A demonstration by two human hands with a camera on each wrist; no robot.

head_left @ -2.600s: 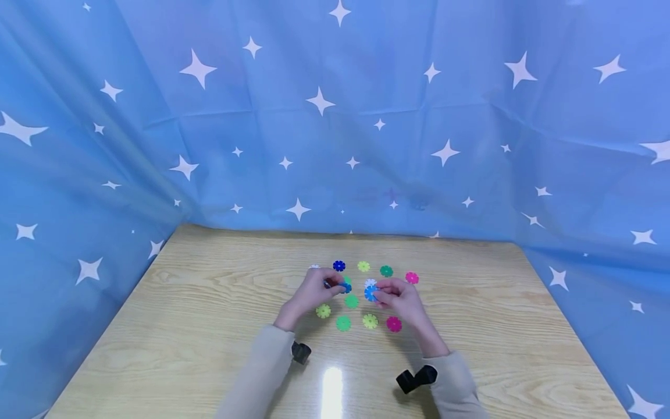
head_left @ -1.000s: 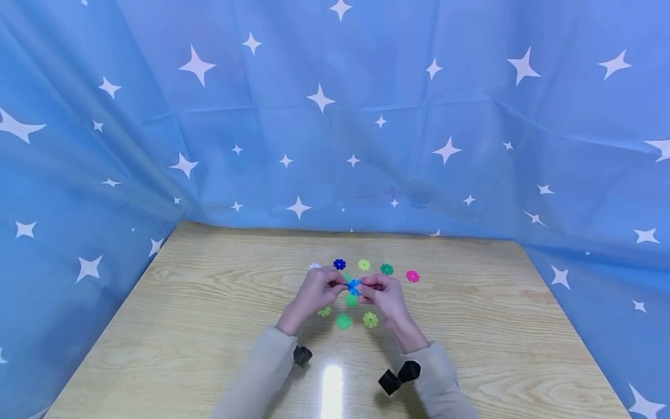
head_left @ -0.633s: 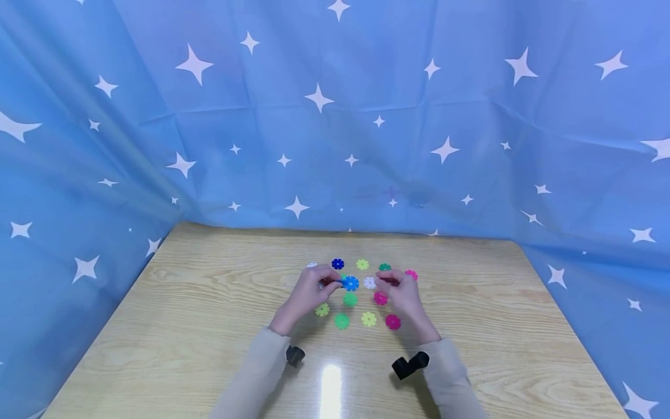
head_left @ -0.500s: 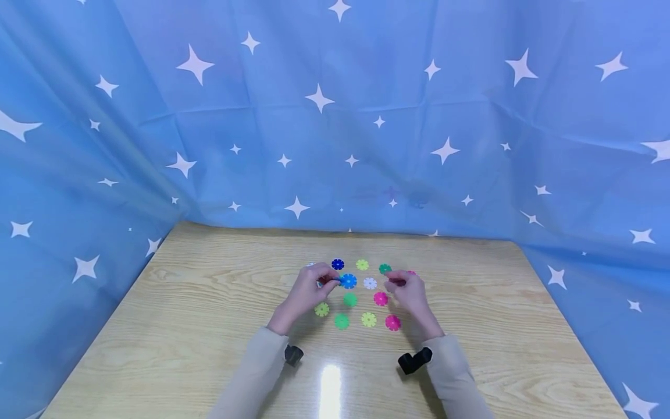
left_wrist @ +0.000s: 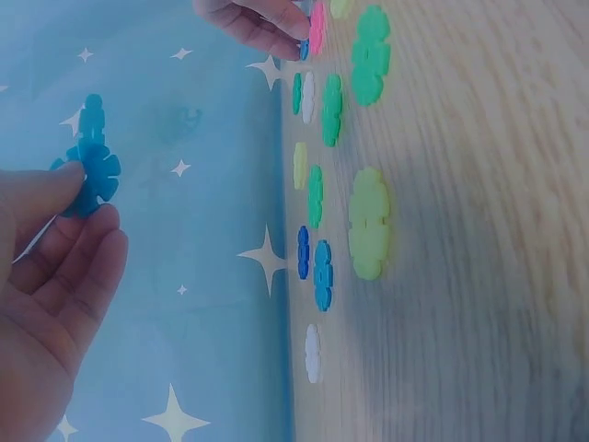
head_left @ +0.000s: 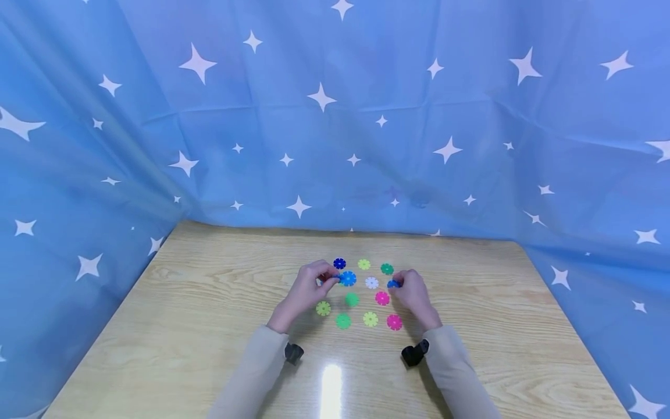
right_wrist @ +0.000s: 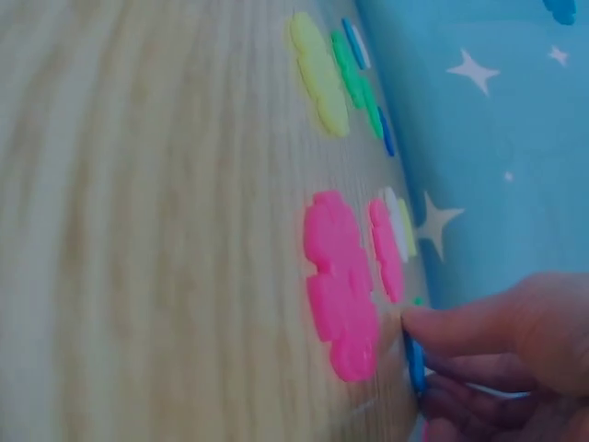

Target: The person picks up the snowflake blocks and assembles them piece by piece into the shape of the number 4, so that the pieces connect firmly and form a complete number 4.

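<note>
My left hand (head_left: 309,286) pinches a pair of joined blue snowflake discs (left_wrist: 89,170), held up above the table. One disc stands crosswise to the other, its notched petals showing. At the right of the group, my right hand (head_left: 413,293) has thumb and fingers on another blue snowflake disc (right_wrist: 414,361), low at the table top and partly covered by the fingers. A white disc (head_left: 371,283) and a pink disc (head_left: 382,298) lie just left of this hand. Nearer the front is a second pink disc (right_wrist: 342,290).
Several more flat discs lie spread on the wooden table (head_left: 183,326): dark blue (head_left: 339,263), yellow (head_left: 363,264), dark green (head_left: 387,269), light green (head_left: 352,299) and others. A blue star-printed cloth (head_left: 335,145) hangs behind the table.
My right hand brought its blue disc to the one in my left hand, released it there joined, then moved right to another blue disc. The left hand kept its grip and shifted slightly back.
</note>
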